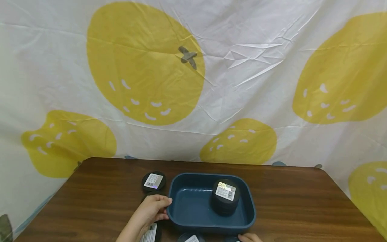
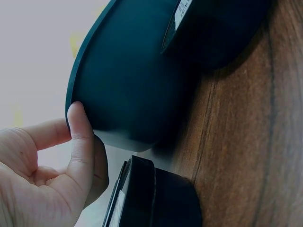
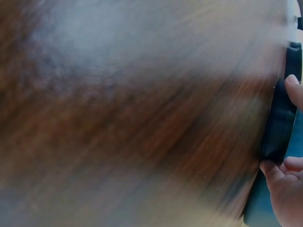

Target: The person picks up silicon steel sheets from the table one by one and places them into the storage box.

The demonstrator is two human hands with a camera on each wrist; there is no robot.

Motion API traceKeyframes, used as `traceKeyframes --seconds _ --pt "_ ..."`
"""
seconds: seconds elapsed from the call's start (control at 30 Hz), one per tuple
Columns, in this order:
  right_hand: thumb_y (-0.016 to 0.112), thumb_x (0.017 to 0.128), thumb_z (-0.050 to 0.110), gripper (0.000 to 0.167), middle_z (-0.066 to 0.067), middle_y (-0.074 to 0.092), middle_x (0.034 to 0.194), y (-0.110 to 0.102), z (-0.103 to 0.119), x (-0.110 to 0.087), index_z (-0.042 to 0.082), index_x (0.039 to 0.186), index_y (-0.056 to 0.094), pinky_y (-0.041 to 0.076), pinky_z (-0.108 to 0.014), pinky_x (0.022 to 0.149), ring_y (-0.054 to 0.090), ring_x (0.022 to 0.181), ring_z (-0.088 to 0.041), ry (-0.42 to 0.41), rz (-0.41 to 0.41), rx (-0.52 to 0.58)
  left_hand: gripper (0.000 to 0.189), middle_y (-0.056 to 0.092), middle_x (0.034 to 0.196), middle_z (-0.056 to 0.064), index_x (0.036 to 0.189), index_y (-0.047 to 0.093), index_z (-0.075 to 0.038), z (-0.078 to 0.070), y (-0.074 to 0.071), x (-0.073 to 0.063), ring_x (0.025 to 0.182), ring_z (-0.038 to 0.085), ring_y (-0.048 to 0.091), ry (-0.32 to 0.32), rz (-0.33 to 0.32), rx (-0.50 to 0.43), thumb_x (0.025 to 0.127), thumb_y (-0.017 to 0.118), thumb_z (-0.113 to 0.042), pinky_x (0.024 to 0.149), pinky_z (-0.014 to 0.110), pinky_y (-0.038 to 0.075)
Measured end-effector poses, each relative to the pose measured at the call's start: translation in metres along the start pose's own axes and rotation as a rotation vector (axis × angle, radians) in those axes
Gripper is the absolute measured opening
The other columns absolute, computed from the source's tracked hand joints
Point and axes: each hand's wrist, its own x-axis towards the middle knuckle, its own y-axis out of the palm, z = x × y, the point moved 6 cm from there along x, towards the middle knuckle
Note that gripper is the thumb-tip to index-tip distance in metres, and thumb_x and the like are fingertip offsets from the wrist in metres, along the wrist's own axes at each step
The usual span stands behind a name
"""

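A dark blue tray (image 1: 181, 215) sits on the brown table, and a stack of black round discs (image 1: 225, 198) with a white label on top stands in its right half. My left hand (image 1: 164, 208) holds the tray's left rim; in the left wrist view the thumb (image 2: 80, 137) presses on the tray's rim (image 2: 90, 52). My right hand (image 1: 248, 238) is at the bottom edge, just in front of the tray. In the right wrist view its fingers (image 3: 293, 90) and thumb pinch a black disc (image 3: 281, 118) by its edge.
One labelled black disc (image 1: 153, 181) lies left of the tray's far corner. Another (image 1: 150, 233) lies under my left wrist, and one more (image 1: 190, 238) in front of the tray. A lemon-print cloth (image 1: 193, 84) hangs behind the wooden table (image 1: 302, 201).
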Motion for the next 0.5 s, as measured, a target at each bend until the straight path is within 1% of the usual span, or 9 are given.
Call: traceKeyframes --seconds 0.07,0.17,0.3,0.43,0.5 --pt "0.072 0.080 0.014 0.041 -0.013 0.057 0.112 0.0005 -0.0006 -0.0008 -0.003 0.116 0.061 0.045 -0.013 0.080 0.055 0.100 -0.015 0.054 -0.020 0.024 0.025 0.055 0.065 0.001 0.100 0.055 0.015 0.0001 -0.0001 -0.0002 0.057 0.010 0.053 0.000 0.000 0.001 0.090 0.055 -0.008 0.055 0.021 0.050" --pt "0.073 0.078 0.010 0.041 -0.010 0.057 0.109 0.0014 -0.0014 -0.0017 -0.003 0.116 0.061 0.045 -0.012 0.077 0.056 0.096 -0.013 0.114 -0.040 0.051 0.025 0.055 0.065 0.001 0.100 0.055 0.015 0.0000 0.0000 -0.0004 0.057 0.009 0.053 0.003 0.002 0.002 0.090 0.055 -0.008 0.055 0.021 0.050" --pt "0.074 0.075 0.006 0.044 -0.005 0.057 0.109 0.0027 -0.0027 -0.0027 0.002 0.117 0.061 0.045 -0.011 0.076 0.056 0.094 -0.009 0.179 -0.028 0.056 0.025 0.054 0.065 0.001 0.100 0.055 0.015 -0.0001 0.0001 -0.0006 0.057 0.009 0.052 0.003 0.001 0.002 0.090 0.055 -0.008 0.055 0.021 0.050" --pt "0.072 0.072 -0.002 0.047 -0.003 0.057 0.109 0.0037 -0.0060 -0.0066 0.004 0.118 0.061 0.044 -0.011 0.077 0.057 0.093 -0.009 0.210 -0.016 0.085 0.025 0.055 0.065 0.001 0.100 0.055 0.015 -0.0007 0.0002 -0.0006 0.057 0.009 0.053 0.006 -0.002 0.002 0.090 0.054 -0.007 0.055 0.021 0.050" --pt "0.070 0.071 -0.005 0.048 -0.003 0.057 0.109 0.0038 -0.0076 -0.0086 0.002 0.117 0.062 0.044 -0.011 0.077 0.057 0.092 -0.009 0.211 -0.021 0.100 0.025 0.055 0.065 0.001 0.101 0.055 0.015 -0.0010 0.0002 -0.0006 0.057 0.009 0.053 0.007 -0.001 0.002 0.090 0.054 -0.007 0.055 0.021 0.050"
